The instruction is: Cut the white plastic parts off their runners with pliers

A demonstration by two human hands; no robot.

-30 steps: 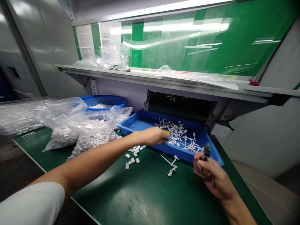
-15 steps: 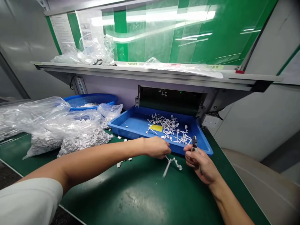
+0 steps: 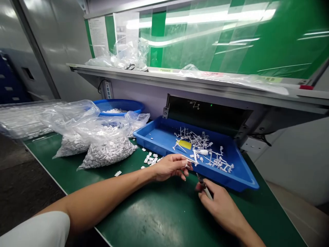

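My left hand (image 3: 171,167) is closed on a white plastic sprue (image 3: 195,158), which sticks out from the fingertips over the near edge of the blue tray (image 3: 159,145). Closed round a pair of side cutters (image 3: 206,189), my right hand (image 3: 222,202) is just right of it, above the green table; the cutters' tip points up towards the sprue but stays apart from it. Tangled white sprues (image 3: 218,159) and a yellow piece (image 3: 185,144) lie in the tray. Several small white plastic parts (image 3: 151,160) are on the table behind my left wrist.
Clear plastic bags full of small white parts (image 3: 109,151) stand at the left, before a blue basket (image 3: 137,106). A shelf (image 3: 164,76) overhangs the tray. Behind the tray is a dark opening (image 3: 205,111), with a power socket (image 3: 253,144) on its right.
The view has swung right-to-left, showing more of the left side. My left hand has turned and raised the sprue from over the table to the tray's edge. The cutters have lowered, away from the tray.
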